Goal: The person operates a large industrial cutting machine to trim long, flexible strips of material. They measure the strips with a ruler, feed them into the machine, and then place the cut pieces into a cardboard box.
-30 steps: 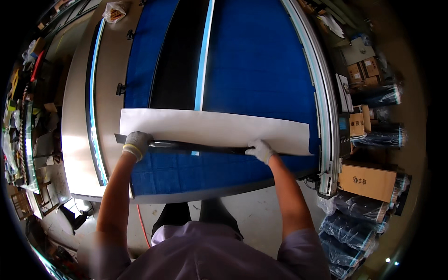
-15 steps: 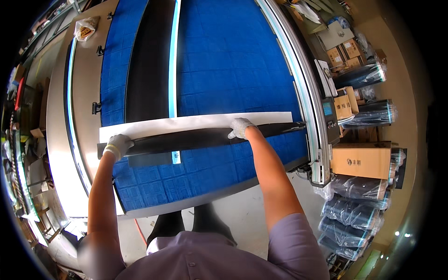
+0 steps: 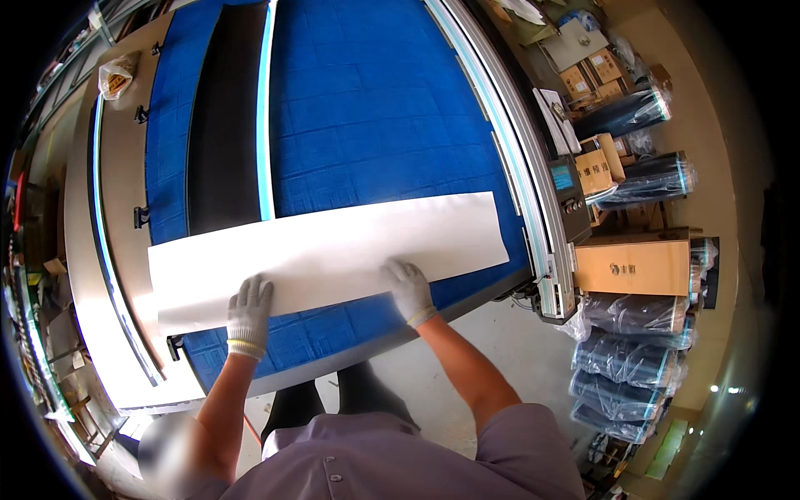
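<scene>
A long white sheet (image 3: 333,242) lies crosswise over the blue work surface (image 3: 358,142). My left hand (image 3: 249,312), in a pale knitted glove, rests on the sheet's near edge with its fingers stretched forward, open. Further right, my right hand (image 3: 408,292), gloved alike, presses on the same edge, also open, its fingers laid out and slightly blurred. From the far side a dark brown strip (image 3: 223,125) and a bright, narrow pale strip (image 3: 265,125) run toward me, and the white sheet hides their near ends.
A metal rail (image 3: 500,142) with a control box (image 3: 567,187) borders the surface on the right. Small black clamps (image 3: 142,217) line the left side. Beyond the rail stand cardboard boxes (image 3: 633,267) and plastic-wrapped dark rolls (image 3: 621,354). A plastic bag (image 3: 117,75) lies far left.
The sheet, which was folded or curled up with its dark underside showing, now lies flat, white side up. Both hands have let go of its edge and rest on top, nearer me.
</scene>
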Demonstrator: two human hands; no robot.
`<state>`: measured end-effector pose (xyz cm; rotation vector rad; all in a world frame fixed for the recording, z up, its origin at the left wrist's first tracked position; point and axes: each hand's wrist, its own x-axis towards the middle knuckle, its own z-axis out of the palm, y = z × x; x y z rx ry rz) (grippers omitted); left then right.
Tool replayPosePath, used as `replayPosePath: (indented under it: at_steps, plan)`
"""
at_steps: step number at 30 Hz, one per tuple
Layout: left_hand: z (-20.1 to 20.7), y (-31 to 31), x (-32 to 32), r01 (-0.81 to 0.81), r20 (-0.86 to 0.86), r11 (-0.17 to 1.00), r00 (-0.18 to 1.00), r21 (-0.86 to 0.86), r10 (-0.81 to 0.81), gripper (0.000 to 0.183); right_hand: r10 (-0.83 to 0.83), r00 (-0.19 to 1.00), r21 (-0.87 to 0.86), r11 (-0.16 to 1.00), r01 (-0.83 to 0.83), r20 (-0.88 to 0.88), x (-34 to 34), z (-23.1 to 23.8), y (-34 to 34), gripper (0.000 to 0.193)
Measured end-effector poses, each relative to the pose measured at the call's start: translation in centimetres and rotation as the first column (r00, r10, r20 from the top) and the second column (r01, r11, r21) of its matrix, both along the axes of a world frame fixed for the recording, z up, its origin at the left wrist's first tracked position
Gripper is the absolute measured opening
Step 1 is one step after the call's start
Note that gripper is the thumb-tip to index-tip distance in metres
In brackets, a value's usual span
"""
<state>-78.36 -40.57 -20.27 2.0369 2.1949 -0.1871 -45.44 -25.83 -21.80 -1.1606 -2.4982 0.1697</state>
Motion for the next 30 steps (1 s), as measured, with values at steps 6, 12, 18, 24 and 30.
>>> replayPosePath:
  at_steps: [6,12,18,24,30]
  plan:
    - [-0.4,1.8,-2.6,-0.101,0.33,0.974,0.944,0.204,0.029,0.023,-0.032,0.98,-0.231,0.97,0.078,0.195,-0.4,0.9,2.2,0.016]
    - [2.5,8.3,-6.1,-0.01,0.164,0.955,0.984,-0.298,0.062,0.015,0.121,0.968,-0.586,0.81,0.032,0.22,-1.1,5.0,8.3,0.027]
    - [8.6,10.5,-8.5,-0.137,0.31,0.89,0.905,-0.435,0.291,0.018,-0.245,0.898,-0.575,0.7,0.424,0.365,10.9,13.5,12.8,0.022]
    - [8.0,13.2,-13.3,-0.105,0.366,0.845,0.869,-0.524,0.334,0.026,-0.629,0.661,-0.733,0.658,0.173,-0.408,23.8,7.5,16.5,0.044]
    - [4.3,14.0,-15.1,-0.226,0.339,0.843,0.841,-0.488,0.422,0.025,-0.757,0.58,-0.872,0.464,0.156,-0.299,21.4,0.6,16.7,0.035]
